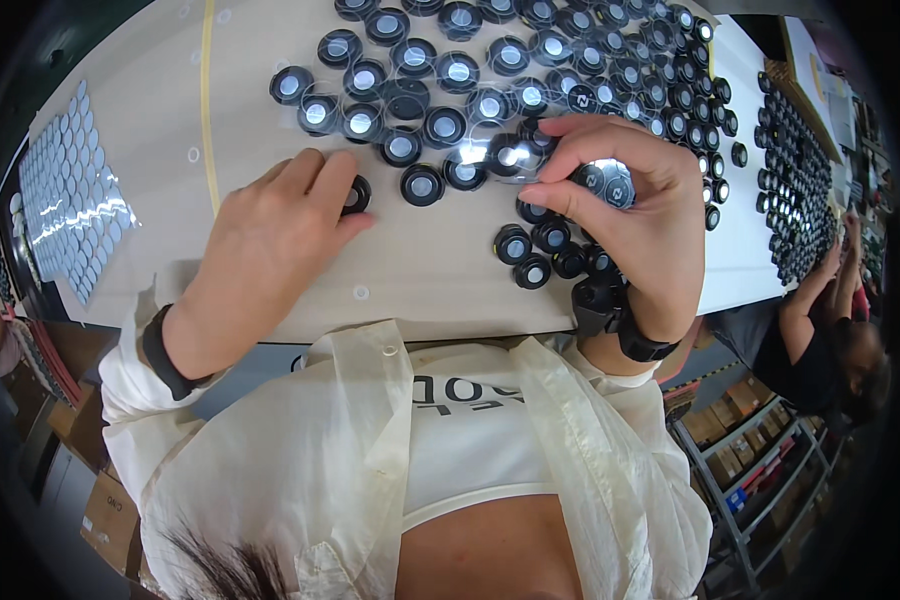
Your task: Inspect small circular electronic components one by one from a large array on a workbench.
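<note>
My left hand is over the near left part of the table, its fingers curled against a small round black piece that is partly hidden by them. To the right, my right hand has thumb and forefinger pinched on the edge of a clear plastic film. The film shows round outlines and a glare, and lies over several black pieces with pale round centres. One such black piece stands between my hands. Beneath my right palm are silvery round stickers, partly covered.
Many more black round pieces spread over the far and right side of the beige table. A sheet of pale round stickers lies at the far left. At the right, another person reaches toward a second group of black pieces.
</note>
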The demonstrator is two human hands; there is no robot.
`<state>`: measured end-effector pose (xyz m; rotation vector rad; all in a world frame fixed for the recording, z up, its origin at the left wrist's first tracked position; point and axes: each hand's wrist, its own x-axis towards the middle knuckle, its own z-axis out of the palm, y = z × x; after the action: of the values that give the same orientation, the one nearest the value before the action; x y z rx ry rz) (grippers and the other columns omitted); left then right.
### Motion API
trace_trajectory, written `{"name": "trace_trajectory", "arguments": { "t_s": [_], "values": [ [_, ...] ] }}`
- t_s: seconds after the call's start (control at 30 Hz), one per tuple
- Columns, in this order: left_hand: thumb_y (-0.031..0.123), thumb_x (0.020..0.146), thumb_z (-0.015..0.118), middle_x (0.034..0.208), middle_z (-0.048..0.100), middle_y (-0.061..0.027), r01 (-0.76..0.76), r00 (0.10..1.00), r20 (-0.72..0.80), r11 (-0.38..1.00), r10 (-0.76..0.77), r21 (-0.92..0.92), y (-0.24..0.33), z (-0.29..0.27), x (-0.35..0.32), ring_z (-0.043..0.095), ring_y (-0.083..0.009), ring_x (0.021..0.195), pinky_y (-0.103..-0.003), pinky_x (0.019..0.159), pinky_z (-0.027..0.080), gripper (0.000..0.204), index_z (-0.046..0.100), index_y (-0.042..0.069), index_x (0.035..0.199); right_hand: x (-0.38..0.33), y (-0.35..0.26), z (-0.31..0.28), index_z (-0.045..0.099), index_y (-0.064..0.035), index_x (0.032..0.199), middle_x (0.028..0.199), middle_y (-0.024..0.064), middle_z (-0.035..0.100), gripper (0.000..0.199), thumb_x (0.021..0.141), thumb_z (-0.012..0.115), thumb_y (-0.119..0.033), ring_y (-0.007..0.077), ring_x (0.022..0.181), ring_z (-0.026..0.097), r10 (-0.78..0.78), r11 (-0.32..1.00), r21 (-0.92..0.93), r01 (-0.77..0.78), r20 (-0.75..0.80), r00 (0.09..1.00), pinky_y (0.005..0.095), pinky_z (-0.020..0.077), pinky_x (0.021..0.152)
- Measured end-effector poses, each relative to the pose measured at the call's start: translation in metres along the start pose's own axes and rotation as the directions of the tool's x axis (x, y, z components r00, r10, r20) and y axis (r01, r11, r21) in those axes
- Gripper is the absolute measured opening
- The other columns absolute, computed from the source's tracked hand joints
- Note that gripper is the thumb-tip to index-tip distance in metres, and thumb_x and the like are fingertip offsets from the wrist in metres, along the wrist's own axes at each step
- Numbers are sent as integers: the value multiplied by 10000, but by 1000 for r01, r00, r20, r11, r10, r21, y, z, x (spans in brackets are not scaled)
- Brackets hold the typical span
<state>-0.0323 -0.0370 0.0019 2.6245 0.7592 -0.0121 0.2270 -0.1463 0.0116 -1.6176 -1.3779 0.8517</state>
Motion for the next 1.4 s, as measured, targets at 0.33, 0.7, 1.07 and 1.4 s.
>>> {"name": "trace_trajectory", "arguments": {
  "t_s": [0.33, 0.7, 1.07, 1.4],
  "values": [
    [-99, 770, 712, 1112, 646, -106, -50, 997, -3, 625, 77, -779, -5, -17, 40, 653, -159, 926, -318, 900, 533, 400, 595, -33, 1146, -1, -2, 4, 678, 27, 908, 863, 65, 703, 124, 811, 756, 14, 152, 878, 664, 64, 970, 233, -63, 3, 998, 287, 517, 828],
    [-133, 778, 726, 1198, 673, -215, -253, 967, -234, 392, 95, -885, 4, 8, 61, 698, -242, 1063, -335, 922, 580, 500, 577, -89, 1254, 0, -5, 27, 627, 15, 1014, 933, 42, 657, 172, 874, 725, 27, 119, 900, 623, 126, 810, 584, -59, -75, 989, 270, 479, 898],
    [-113, 781, 765, 1092, 723, -184, -205, 973, -230, 402, -15, -892, 13, 7, 61, 730, -195, 953, -282, 832, 601, 474, 623, -82, 1232, 3, -4, 29, 687, 54, 1088, 963, 79, 702, 242, 853, 744, 35, 115, 909, 643, 91, 824, 567, 4, -140, 986, 270, 502, 873],
    [-109, 778, 768, 1088, 725, -175, -205, 971, -239, 438, -24, -875, 13, 8, 62, 729, -194, 953, -280, 831, 603, 473, 633, -78, 1230, 5, -1, 31, 714, 48, 1059, 938, 88, 714, 219, 845, 752, 26, 123, 880, 655, 73, 866, 499, 23, -171, 983, 256, 511, 834]
  ]
}}
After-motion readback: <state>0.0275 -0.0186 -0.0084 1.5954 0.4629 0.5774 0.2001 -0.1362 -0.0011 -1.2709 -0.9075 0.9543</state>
